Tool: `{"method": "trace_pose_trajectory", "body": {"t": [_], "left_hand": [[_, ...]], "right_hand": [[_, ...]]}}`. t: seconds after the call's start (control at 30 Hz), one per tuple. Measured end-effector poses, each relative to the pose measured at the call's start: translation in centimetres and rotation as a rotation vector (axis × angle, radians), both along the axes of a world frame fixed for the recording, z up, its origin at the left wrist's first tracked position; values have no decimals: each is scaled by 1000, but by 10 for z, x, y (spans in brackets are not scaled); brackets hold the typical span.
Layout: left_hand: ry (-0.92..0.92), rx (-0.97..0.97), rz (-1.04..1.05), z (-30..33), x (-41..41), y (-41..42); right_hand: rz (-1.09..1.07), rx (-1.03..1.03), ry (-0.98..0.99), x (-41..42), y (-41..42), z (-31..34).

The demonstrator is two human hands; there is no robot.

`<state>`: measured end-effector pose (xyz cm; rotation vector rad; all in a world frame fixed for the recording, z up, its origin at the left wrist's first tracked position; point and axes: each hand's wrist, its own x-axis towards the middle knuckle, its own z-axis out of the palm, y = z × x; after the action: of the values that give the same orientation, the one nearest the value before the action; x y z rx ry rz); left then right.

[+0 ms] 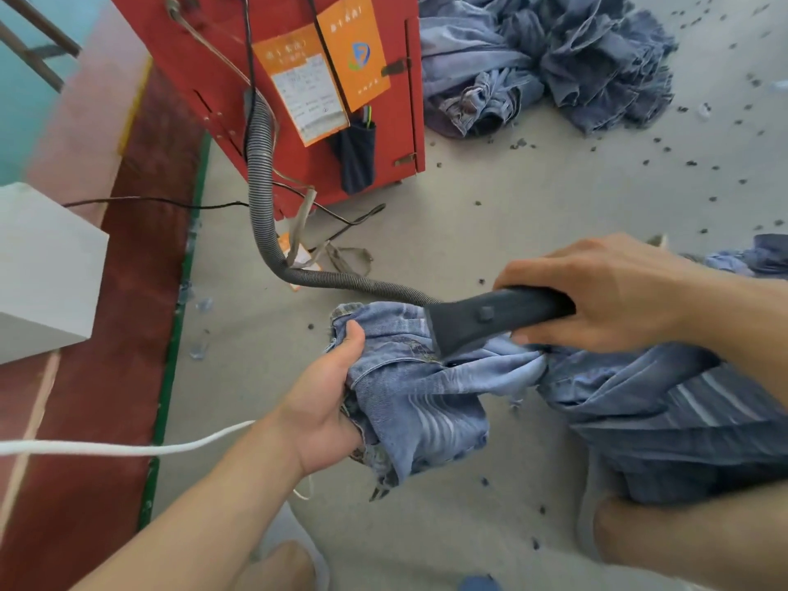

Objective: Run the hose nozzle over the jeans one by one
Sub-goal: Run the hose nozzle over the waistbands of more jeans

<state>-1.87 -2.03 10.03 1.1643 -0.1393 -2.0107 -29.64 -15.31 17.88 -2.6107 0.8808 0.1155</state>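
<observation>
A pair of light blue jeans (426,403) lies bunched on the grey floor in front of me. My left hand (328,403) grips its waistband end, thumb on top of the denim. My right hand (609,292) is wrapped around the black hose nozzle (490,319), whose wide mouth presses down on the jeans near the waistband. A grey ribbed hose (264,172) runs from the nozzle across the floor and up into a red machine box (383,134). The jeans' legs trail to the right under my right forearm.
A heap of blue jeans (550,61) lies on the floor at the back right. More denim (763,258) shows at the right edge. Dark lint bits dot the floor. A white box (42,266) stands at left beside a red strip; a white cord (128,447) crosses it.
</observation>
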Motion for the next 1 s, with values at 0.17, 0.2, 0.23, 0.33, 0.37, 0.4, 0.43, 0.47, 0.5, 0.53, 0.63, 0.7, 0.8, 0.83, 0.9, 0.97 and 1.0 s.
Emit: {"method": "trace_pose_trajectory", "body": {"t": [0.17, 0.2, 0.23, 0.33, 0.37, 0.4, 0.43, 0.47, 0.5, 0.53, 0.63, 0.7, 0.8, 0.83, 0.9, 0.97, 1.0], "left_hand": [[-37, -54, -65, 2, -4, 0], [-49, -79, -86, 4, -5, 0], [-57, -111, -105, 7, -6, -2], [-64, -137, -60, 19, 2, -9], [-61, -143, -14, 23, 9, -10], [-59, -148, 37, 27, 16, -11], [-62, -145, 82, 30, 23, -11], [-67, -138, 116, 32, 29, -11], [-77, -124, 142, 33, 33, -11], [-90, -107, 162, 33, 36, -10], [-131, -84, 170, 34, 39, -7], [-144, -92, 138, 32, 38, -4], [-98, -105, 109, 31, 36, -1], [-70, -107, 100, 31, 34, -1], [-23, -115, 74, 34, 31, -1], [11, -119, 65, 37, 27, -2], [14, -118, 69, 38, 24, -3]], "right_hand": [[39, 1, -105, 22, 21, -5], [50, 6, -160, 29, 23, -4], [43, 8, -207, 33, 23, -3], [-92, -1, -251, 27, 15, 6], [-142, -9, -233, 21, 12, 9], [-188, -13, -213, 15, 10, 13], [-226, -13, -206, 11, 9, 16], [-254, -11, -213, 8, 10, 18], [-270, -11, -225, 8, 12, 20], [-278, -16, -239, 11, 16, 22], [-263, -31, -244, 23, 27, 26], [-242, -21, -215, 29, 32, 29], [-210, 40, -146, 34, 34, 28], [-190, 44, -107, 37, 35, 27], [-143, 30, -45, 48, 40, 24], [-108, 26, -66, 64, 47, 21], [-105, 27, -107, 71, 50, 20]]}}
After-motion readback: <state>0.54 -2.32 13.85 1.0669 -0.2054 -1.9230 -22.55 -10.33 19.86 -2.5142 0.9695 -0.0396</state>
